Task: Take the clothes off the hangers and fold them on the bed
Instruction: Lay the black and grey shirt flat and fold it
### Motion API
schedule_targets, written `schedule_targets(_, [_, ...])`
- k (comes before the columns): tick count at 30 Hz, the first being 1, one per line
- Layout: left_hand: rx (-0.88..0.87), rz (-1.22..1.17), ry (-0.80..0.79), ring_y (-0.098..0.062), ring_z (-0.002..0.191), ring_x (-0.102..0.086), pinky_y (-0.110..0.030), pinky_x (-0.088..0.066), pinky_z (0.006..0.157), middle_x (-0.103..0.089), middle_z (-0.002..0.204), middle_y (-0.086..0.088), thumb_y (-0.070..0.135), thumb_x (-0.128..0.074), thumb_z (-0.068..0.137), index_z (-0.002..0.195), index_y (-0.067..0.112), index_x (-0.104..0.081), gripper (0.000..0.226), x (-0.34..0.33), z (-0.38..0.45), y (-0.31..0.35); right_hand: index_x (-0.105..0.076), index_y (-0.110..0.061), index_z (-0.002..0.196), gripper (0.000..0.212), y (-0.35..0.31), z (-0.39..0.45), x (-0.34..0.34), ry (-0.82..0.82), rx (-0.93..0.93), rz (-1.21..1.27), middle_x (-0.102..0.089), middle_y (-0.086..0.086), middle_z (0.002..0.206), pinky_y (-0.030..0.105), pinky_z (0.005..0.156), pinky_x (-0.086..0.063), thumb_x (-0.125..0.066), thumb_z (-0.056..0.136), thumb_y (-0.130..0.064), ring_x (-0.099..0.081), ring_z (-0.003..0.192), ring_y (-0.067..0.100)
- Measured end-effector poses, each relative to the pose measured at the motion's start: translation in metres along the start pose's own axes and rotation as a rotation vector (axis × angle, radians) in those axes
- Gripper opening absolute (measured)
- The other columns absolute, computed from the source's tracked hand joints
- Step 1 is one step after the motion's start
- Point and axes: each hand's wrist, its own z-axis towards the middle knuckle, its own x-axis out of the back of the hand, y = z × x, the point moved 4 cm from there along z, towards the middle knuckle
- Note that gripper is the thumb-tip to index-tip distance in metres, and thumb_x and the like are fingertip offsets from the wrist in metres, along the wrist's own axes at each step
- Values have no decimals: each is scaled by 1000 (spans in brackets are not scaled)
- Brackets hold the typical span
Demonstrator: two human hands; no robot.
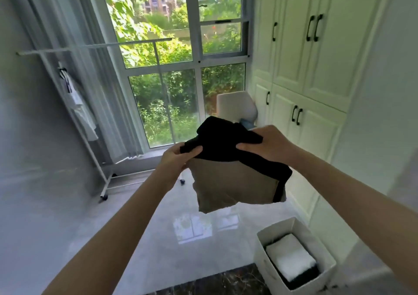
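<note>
At the far left we see a white rolling clothes rack (74,104) against the grey wall, its top bar running toward the window, with one white garment (78,107) hanging from its sloping side rail. Just right of it a sheer curtain (67,34) falls beside the tall window (176,68), green foliage behind the glass.

In the middle, above the glossy floor (126,222), we hold a stack of folded clothes in the air with both hands. Our left hand (178,161) pinches the left edge of the black garment (226,141), thumb on top and fingers curled beneath. The beige garment (233,186) lies under the black one and droops below it, touching it along its upper edge. Our right hand (269,145) grips the right side of the black garment, fingers curled over the cloth. The two hands are apart, one at each side of the stack.

Behind the stack a pale chair (235,107) stands by the window's lower right corner. Farther right, white wardrobe doors (316,68) with black handles fill the wall. At the lower right a white fabric bin (267,236) sits on the floor near the wardrobe, holding a folded white piece (291,256) on top of something dark. A dark marbled strip (214,283) runs along the bottom edge of the floor.
</note>
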Motion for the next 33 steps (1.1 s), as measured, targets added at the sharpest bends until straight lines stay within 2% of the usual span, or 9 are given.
schedule_targets(2, [23, -12, -165, -15, 84, -66, -22, -50, 68, -72, 88, 1, 12, -70, 80, 100, 14, -67, 21, -27, 36, 1, -42, -17, 52, 43, 20, 3, 20, 74, -80, -31, -40, -11, 45, 15, 52, -31, -71, 83, -26, -44, 46, -1])
schedule_targets(7, [73, 24, -449, -17, 97, -64, -29, -50, 87, -70, 104, -5, 18, -70, 75, 106, 13, -67, 33, -80, 82, -9, -53, -4, 66, 36, 70, -16, 44, 124, -302, -50, -48, -3, 59, 13, 52, -33, -69, 84, -31, -45, 50, -2])
schedule_targets(11, [92, 95, -603, -9, 87, -65, -23, -52, 80, -72, 89, 7, 23, -66, 84, 92, 25, -71, 10, -144, 104, -47, -63, 4, 89, 37, 124, -51, 62, 201, -477, -12, -60, 6, 76, 12, 55, -37, -68, 84, -32, -54, 67, 11])
schedule_targets(13, [98, 138, -661, -1, 80, -66, -16, -53, 67, -71, 85, 13, 22, -62, 89, 96, 26, -69, 11, -180, 116, -63, -62, 5, 88, 36, 152, -68, 72, 237, -554, 9, -57, 3, 73, 11, 54, -36, -68, 84, -30, -52, 65, 11])
schedule_targets(16, [102, 217, -754, -5, 88, -66, -15, -50, 68, -71, 93, 10, 26, -64, 87, 102, 26, -68, 15, -240, 143, -79, -64, -2, 86, 26, 199, -86, 92, 311, -661, 67, -57, -2, 72, 15, 59, -40, -67, 86, -28, -52, 65, 8])
schedule_targets(19, [147, 214, -786, -14, 99, -66, -24, -53, 79, -71, 104, -1, 23, -67, 85, 109, 16, -68, 25, -291, 173, -105, -67, -12, 93, 18, 249, -96, 105, 373, -744, 176, -64, -2, 81, 22, 69, -47, -66, 86, -28, -60, 73, 10])
schedule_targets(23, [252, 176, -838, -13, 100, -65, -24, -53, 86, -70, 109, -3, 17, -63, 88, 111, 14, -67, 23, -357, 205, -172, -63, -24, 87, 2, 334, -102, 111, 375, -833, 264, -64, -6, 83, 8, 58, -45, -64, 89, -25, -59, 71, 3])
schedule_targets(28, [343, 143, -779, -11, 99, -65, -18, -51, 78, -70, 107, 0, 18, -62, 90, 106, 17, -67, 17, -405, 237, -245, -60, -21, 102, 13, 422, -104, 95, 449, -966, 344, -62, -10, 87, 4, 50, -41, -62, 90, -26, -59, 76, 4])
schedule_targets(33, [426, 164, -777, -13, 102, -65, -23, -51, 83, -71, 108, -2, 21, -65, 88, 104, 20, -69, 17, -419, 270, -317, -58, -24, 107, 17, 493, -100, 64, 434, -1061, 343, -61, -13, 91, 7, 54, -41, -59, 92, -31, -56, 80, -2])
